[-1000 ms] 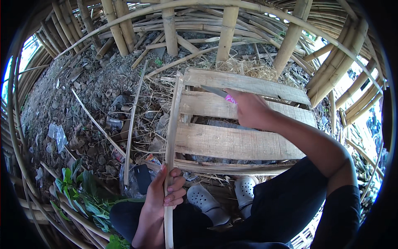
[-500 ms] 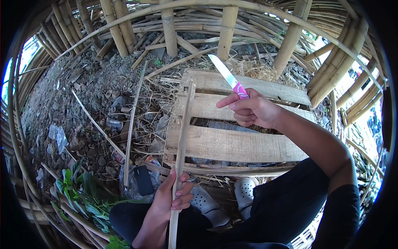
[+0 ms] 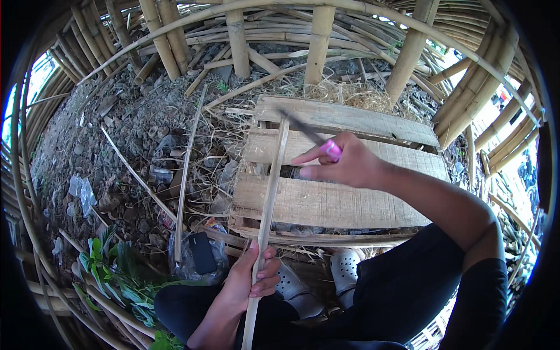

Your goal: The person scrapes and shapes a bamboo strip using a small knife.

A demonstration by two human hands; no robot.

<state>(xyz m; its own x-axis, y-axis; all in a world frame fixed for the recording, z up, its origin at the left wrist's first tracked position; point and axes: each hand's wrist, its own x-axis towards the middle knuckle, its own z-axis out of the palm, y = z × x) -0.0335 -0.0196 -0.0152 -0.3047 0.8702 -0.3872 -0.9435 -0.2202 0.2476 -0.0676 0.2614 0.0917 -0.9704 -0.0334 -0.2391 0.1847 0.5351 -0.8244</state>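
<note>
My left hand (image 3: 255,274) is closed around a long split bamboo strip (image 3: 269,201), low on its length. The strip slants up and away, its far end over a low slatted wooden platform (image 3: 326,201). In my right hand (image 3: 344,162) is a knife (image 3: 330,150) with a pink and white handle. Its blade, dark and smeared by motion, points to the far left and lies close to the strip's far end; whether it touches cannot be made out. The right index finger and thumb stretch toward the strip.
Two thin bamboo strips (image 3: 188,160) lie on the rubble at left. A dark phone-like slab (image 3: 202,253) rests on clear plastic. Green leaves (image 3: 119,268) are at lower left. Bamboo posts (image 3: 319,46) stand beyond the platform. My feet wear pale clogs (image 3: 345,271).
The knife has come down and swung left, from upright and bright to lying near the strip's tip. The bamboo strip's far end has shifted right.
</note>
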